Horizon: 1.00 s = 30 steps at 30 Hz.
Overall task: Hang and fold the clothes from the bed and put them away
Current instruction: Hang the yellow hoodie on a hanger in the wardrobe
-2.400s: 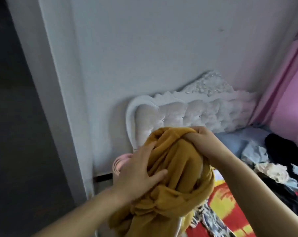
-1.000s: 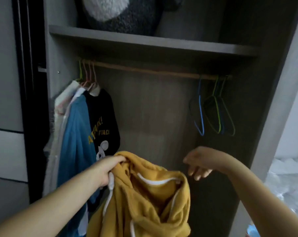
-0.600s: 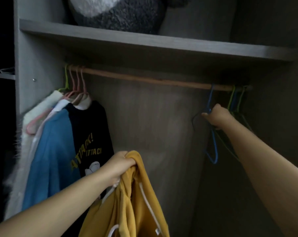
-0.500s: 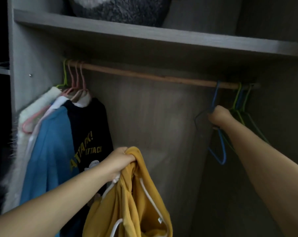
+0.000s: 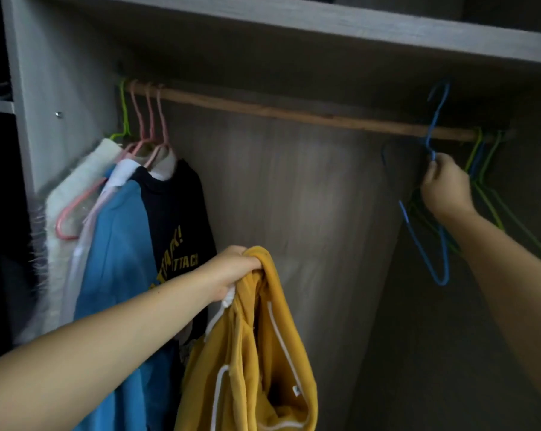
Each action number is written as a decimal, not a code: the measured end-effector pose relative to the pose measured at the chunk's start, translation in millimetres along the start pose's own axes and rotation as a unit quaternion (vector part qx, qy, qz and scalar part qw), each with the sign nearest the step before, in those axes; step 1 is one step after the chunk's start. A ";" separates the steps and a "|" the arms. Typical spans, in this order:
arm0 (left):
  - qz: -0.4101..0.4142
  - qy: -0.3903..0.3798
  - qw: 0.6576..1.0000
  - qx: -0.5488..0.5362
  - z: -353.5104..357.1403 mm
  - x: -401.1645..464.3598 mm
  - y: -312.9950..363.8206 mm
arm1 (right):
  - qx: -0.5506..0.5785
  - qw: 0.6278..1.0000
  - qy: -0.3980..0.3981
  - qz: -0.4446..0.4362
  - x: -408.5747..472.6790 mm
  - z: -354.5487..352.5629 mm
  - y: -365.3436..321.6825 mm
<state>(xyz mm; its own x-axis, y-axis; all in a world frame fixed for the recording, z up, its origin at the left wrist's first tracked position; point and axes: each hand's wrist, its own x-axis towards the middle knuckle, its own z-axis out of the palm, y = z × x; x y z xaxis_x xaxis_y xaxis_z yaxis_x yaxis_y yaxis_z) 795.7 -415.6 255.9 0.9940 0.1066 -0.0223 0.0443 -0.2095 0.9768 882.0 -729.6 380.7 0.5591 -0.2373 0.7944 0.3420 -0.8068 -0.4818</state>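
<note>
Left hand (image 5: 231, 272), nearest, grips the yellow garment (image 5: 256, 353) by its top edge; the cloth hangs toward 6 o'clock. Farther in, at 2 o'clock from it, the right hand (image 5: 446, 189) pinches the blue hanger (image 5: 433, 126), whose hook appears raised clear of the rail (image 5: 294, 115), long axis vertical.

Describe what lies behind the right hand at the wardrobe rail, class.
Behind the right hand, green hangers hang from the rail. It grips a blue hanger. The hand covers where their lower wires meet.
</note>
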 end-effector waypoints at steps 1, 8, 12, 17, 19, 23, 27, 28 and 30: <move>0.001 0.003 1.000 -0.004 -3.5 1.9 -0.7 | 0.013 1.000 0.021 -0.019 -16.6 0.8 -1.3; -0.037 -0.005 0.999 -0.002 -10.4 3.3 1.5 | 0.300 0.942 0.044 0.145 -169.0 1.6 13.0; -0.029 -0.040 0.998 0.025 1.7 0.7 -2.8 | 0.431 0.881 0.017 0.195 -182.5 -36.2 -30.7; -0.014 -0.058 0.998 0.019 4.1 -7.6 -2.3 | 0.661 0.739 0.086 0.097 -207.9 -70.6 -95.8; -0.004 -0.071 0.997 -0.007 5.1 -14.9 6.2 | 0.677 0.728 0.069 0.081 -225.8 -56.0 -117.2; 0.023 -0.065 0.995 -0.075 -10.6 -22.2 29.3 | 0.576 0.805 -0.092 0.112 -269.5 -15.5 -133.0; -0.022 -0.038 0.986 -0.163 -37.7 -10.4 30.5 | 0.443 0.823 -0.326 0.141 -277.0 -19.9 -122.4; -0.037 -0.031 0.984 -0.174 -42.0 -6.8 26.6 | 0.427 0.811 -0.365 0.165 -274.9 -26.0 -121.9; -0.067 -0.013 0.981 -0.184 -46.8 0.1 15.6 | 0.389 0.797 -0.412 0.209 -268.8 -38.2 -123.0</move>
<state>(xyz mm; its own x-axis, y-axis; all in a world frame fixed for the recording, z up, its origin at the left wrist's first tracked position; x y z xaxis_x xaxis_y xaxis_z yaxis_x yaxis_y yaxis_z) 791.8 -373.4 281.2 0.9842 0.0839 -0.1559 0.1401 0.1697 0.9755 660.8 -587.2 240.5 0.9435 0.2969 0.1473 0.1823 -0.0939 -0.9787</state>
